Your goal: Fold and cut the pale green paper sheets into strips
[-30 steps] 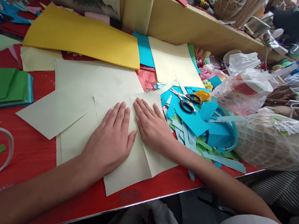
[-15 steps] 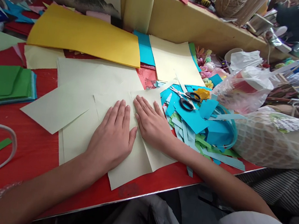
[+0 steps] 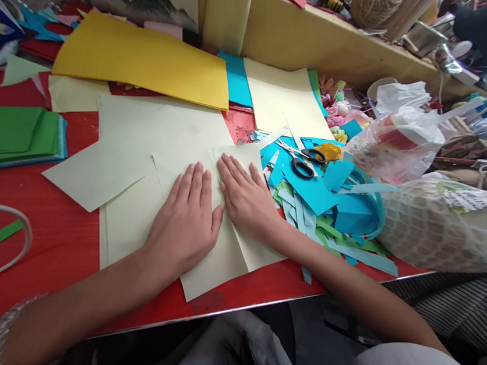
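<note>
A pale creased sheet lies on the near part of the red table, directly under both palms, its near end showing below them and its crease coming out from beneath the right hand and running to the near edge. That hand rests palm down on the far right part of the paper, fingers straight and close together, thumb a little apart. The left hand lies just beside it, equally flat, its thumb towards the crease. Neither hand is closed around anything; the paper is under the palms, not pinched between fingers. The spread fingers probably press the paper smooth and stop it sliding, one hand to each side of the fold. More pale sheets lie partly underneath to the left, with a slanted sheet across them. Scissors rest on blue and green scraps to the right, perhaps put there to leave the paper free. Farther out are yellow paper behind, a green stack at the left and a netted bag at the right.
</note>
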`<state>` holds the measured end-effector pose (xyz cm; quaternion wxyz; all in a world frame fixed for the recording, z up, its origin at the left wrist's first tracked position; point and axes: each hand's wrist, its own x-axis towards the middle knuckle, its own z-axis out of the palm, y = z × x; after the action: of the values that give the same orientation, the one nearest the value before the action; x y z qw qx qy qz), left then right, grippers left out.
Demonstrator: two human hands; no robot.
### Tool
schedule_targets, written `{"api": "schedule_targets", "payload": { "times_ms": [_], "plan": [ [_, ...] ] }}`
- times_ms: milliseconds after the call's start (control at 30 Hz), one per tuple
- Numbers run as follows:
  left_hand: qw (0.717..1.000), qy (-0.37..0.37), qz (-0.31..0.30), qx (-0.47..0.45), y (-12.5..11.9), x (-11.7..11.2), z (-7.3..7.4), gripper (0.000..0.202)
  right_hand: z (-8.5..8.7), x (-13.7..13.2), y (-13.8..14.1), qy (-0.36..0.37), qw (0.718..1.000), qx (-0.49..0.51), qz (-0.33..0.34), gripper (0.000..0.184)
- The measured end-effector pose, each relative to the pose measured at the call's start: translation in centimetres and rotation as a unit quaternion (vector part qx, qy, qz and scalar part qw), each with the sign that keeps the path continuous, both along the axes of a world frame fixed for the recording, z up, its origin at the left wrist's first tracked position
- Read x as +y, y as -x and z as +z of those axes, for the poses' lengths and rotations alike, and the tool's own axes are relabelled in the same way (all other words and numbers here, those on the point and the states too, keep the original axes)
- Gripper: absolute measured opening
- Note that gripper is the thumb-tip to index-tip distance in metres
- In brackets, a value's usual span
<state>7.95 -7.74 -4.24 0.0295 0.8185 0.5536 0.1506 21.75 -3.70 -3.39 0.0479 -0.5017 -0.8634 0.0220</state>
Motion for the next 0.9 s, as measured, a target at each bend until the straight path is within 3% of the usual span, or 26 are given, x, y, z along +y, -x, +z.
{"api": "schedule_targets", "payload": {
  "times_ms": [267, 533, 667, 900],
  "plan": [
    [0.997, 0.012, -0.04, 0.066, 1.2, 0.4, 0.3, 0.063, 0.1, 0.6, -0.8, 0.032, 0.999, 0.029, 0.026, 0.052],
    [0.989, 0.011, -0.097, 0.112, 4.1, 2.9, 0.9, 0.065, 0.2, 0.6, -1.4, 0.032, 0.997, 0.025, 0.07, 0.067],
    [0.991, -0.014, -0.08, 0.105, 3.9, 3.2, 1.1, 0.064, -0.3, 0.8, -1.2, 0.016, 0.999, 0.001, 0.051, 0.064],
    [0.994, 0.005, -0.081, 0.079, 3.0, 2.2, 0.1, 0.063, -0.4, 0.7, -0.8, 0.012, 1.0, -0.01, 0.027, 0.057]
  ]
}}
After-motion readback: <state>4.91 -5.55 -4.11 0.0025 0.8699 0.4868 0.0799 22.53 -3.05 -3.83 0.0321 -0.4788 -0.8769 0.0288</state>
